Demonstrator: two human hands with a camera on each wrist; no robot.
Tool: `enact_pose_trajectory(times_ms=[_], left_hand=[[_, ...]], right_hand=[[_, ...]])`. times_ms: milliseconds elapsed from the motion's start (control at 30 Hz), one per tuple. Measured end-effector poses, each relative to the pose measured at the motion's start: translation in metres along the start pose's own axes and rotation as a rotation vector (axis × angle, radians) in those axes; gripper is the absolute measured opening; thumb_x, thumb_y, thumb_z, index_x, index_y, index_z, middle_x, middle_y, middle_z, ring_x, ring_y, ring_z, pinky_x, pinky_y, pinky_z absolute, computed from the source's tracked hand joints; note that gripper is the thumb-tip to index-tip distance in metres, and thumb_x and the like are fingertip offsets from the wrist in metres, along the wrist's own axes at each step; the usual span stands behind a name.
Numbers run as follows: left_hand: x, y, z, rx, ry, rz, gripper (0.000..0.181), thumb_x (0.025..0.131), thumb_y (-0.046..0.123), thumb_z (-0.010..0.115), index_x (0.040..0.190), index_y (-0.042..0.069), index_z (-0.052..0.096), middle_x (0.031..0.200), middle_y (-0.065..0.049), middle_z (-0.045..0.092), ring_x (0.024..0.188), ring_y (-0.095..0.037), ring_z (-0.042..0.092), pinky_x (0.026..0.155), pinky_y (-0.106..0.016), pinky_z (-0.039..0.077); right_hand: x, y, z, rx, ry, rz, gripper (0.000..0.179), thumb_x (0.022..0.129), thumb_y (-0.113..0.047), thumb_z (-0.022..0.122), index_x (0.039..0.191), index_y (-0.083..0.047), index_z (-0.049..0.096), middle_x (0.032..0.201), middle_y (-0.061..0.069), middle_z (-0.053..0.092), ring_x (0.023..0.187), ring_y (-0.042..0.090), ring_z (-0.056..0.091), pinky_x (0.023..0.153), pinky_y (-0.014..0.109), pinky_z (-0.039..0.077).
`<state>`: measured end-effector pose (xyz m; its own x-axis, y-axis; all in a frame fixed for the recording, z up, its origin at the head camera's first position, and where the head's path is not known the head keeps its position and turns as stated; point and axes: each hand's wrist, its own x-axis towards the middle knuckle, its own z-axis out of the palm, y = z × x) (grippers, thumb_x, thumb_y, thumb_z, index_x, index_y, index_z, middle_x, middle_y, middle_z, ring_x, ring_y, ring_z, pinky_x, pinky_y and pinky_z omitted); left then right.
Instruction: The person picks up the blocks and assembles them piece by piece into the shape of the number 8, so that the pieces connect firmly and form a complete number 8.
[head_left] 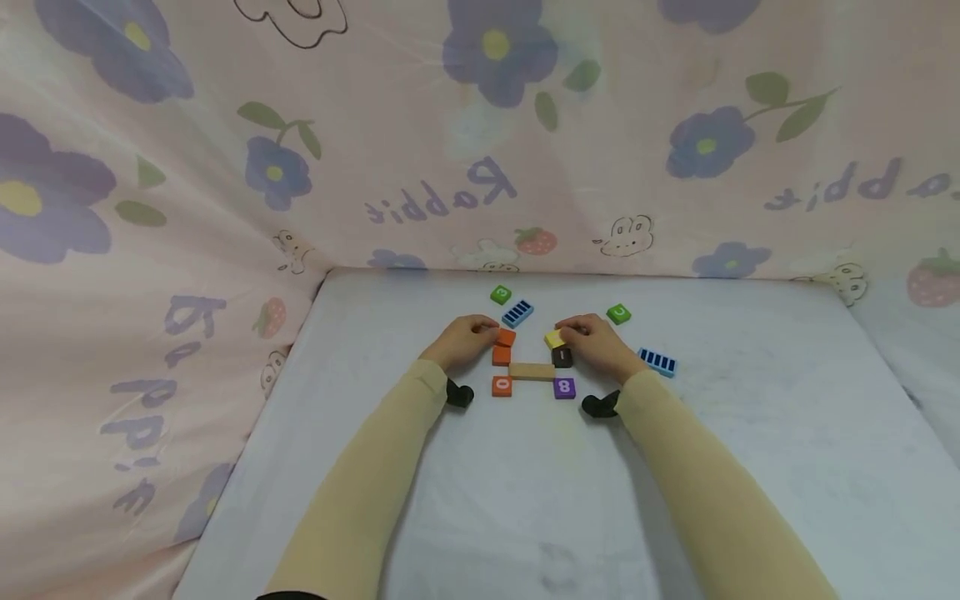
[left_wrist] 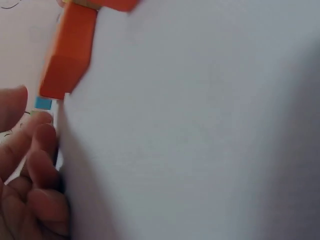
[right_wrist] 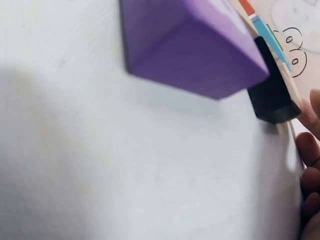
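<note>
My left hand (head_left: 462, 340) is beside an upper orange tile (head_left: 506, 337), fingertips at its left edge; in the left wrist view, thumb and index finger stand apart with nothing visible between them. A second orange tile (head_left: 501, 357) lies just nearer. With thumb and finger my right hand (head_left: 597, 343) pinches a yellow tile (head_left: 553, 339), partly covered by the fingers. It lies against a dark brown tile (head_left: 562, 357) with a white mark. A plain wooden bar (head_left: 532, 372) spans between the two columns. Nearer are an orange 0 tile (head_left: 502, 387) and a purple 8 tile (head_left: 565, 388).
Beyond my left hand lie a green tile (head_left: 501, 294) and a blue striped tile (head_left: 517, 313). Another green tile (head_left: 618, 314) is behind my right hand, and a second blue striped tile (head_left: 657, 362) sits right of that wrist. Patterned curtains (head_left: 585, 167) border the white table (head_left: 772, 467).
</note>
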<state>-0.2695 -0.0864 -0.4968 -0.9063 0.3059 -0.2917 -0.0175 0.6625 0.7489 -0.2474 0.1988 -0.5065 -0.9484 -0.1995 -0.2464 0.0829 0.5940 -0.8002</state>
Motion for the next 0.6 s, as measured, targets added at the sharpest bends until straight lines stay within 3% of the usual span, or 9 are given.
enact_pose_trajectory(times_ms=[133, 300, 433, 600], left_hand=[[0.004, 0.003, -0.002, -0.011, 0.064, -0.018, 0.036, 0.096, 0.041, 0.057, 0.121, 0.017, 0.063, 0.11, -0.002, 0.06, 0.104, -0.021, 0.053, 0.095, -0.04, 0.041], [0.009, 0.014, 0.0, -0.085, 0.142, 0.024, 0.027, 0.095, 0.033, 0.06, 0.111, 0.012, 0.066, 0.102, -0.003, 0.062, 0.096, -0.02, 0.056, 0.088, -0.036, 0.045], [0.013, 0.028, 0.004, -0.111, 0.16, 0.041, 0.026, 0.094, 0.03, 0.063, 0.109, 0.009, 0.065, 0.098, -0.004, 0.063, 0.091, -0.019, 0.058, 0.084, -0.033, 0.047], [0.02, 0.038, 0.008, -0.126, 0.156, -0.011, 0.028, 0.092, 0.028, 0.067, 0.111, 0.009, 0.063, 0.099, -0.004, 0.062, 0.089, -0.019, 0.059, 0.081, -0.032, 0.049]], right_hand=[[0.001, 0.0, 0.001, 0.02, -0.007, -0.006, 0.035, 0.1, -0.041, 0.049, 0.127, -0.021, 0.059, 0.136, 0.007, 0.043, 0.13, 0.029, 0.037, 0.108, 0.054, 0.025], [0.0, -0.002, 0.001, 0.017, 0.011, -0.009, 0.035, 0.099, -0.041, 0.051, 0.126, -0.021, 0.06, 0.134, 0.006, 0.045, 0.129, 0.03, 0.038, 0.107, 0.054, 0.026], [-0.002, -0.003, 0.0, 0.02, 0.017, -0.006, 0.034, 0.099, -0.041, 0.052, 0.126, -0.021, 0.06, 0.133, 0.005, 0.046, 0.129, 0.029, 0.038, 0.107, 0.054, 0.027], [-0.004, -0.004, -0.001, 0.007, 0.017, -0.018, 0.033, 0.099, -0.038, 0.052, 0.125, -0.02, 0.06, 0.132, 0.006, 0.046, 0.128, 0.029, 0.039, 0.107, 0.053, 0.028]])
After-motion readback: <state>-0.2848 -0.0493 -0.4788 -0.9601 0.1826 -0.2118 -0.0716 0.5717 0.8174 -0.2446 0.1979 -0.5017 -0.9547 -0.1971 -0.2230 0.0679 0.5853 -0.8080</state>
